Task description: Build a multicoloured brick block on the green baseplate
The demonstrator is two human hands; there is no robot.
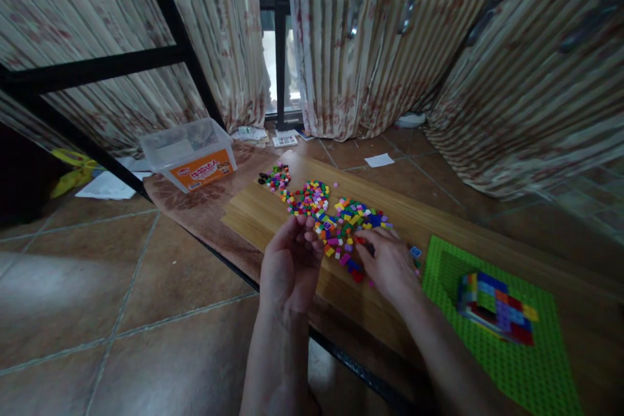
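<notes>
Small bricks [336, 218] lie in a loose, many-coloured heap toward the far left end of the wooden board [248, 214]. They look light, hard and slick, and are probably best pinched by two opposite sides. The right hand [385, 263] has its fingertips on the heap's near edge. The left hand [291, 266] curls cupped beside it. Whether either holds a brick cannot be told.
</notes>
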